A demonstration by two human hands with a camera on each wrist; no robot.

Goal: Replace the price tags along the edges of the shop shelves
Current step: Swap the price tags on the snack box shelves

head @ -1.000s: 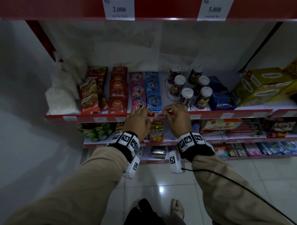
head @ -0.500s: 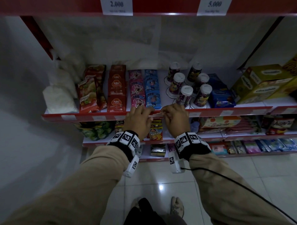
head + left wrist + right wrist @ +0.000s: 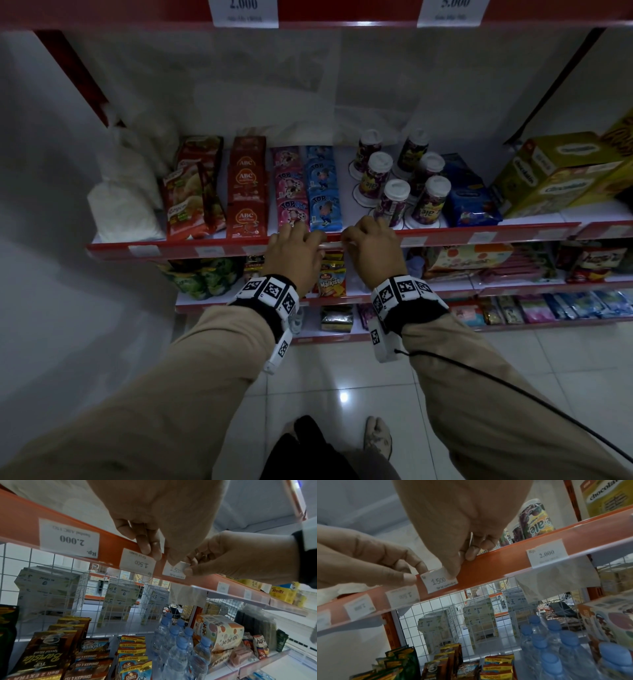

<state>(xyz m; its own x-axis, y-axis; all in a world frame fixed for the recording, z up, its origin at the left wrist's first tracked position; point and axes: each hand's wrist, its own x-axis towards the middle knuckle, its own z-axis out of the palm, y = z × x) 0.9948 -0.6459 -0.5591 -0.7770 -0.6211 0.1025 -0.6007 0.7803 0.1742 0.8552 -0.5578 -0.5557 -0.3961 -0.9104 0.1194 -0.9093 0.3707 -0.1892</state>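
A small white handwritten price tag (image 3: pixel 439 580) reading 1500 lies against the red shelf rail (image 3: pixel 445 234); it also shows in the left wrist view (image 3: pixel 174 570). My left hand (image 3: pixel 317 240) pinches its left upper corner between thumb and forefinger. My right hand (image 3: pixel 347 240) holds its right end, thumb on the face of the tag and fingers (image 3: pixel 471 555) curled over the rail's top. In the head view both hands hide most of the tag. A printed 1.500 tag (image 3: pixel 137 562) sits in the rail just left of it.
On this shelf stand sachet rows (image 3: pixel 246 192), lidded cups (image 3: pixel 428 202), white bags (image 3: pixel 126 212) and yellow boxes (image 3: pixel 548 178). Water bottles (image 3: pixel 180 649) and snack packs fill the shelf below. A higher shelf with tags (image 3: pixel 245 12) overhangs. A black cable (image 3: pixel 513 387) trails from my right wrist.
Both hands have come down slightly onto the shelf edge, bringing the tag from just above the rail to flat against it. The hands have closed in towards each other.
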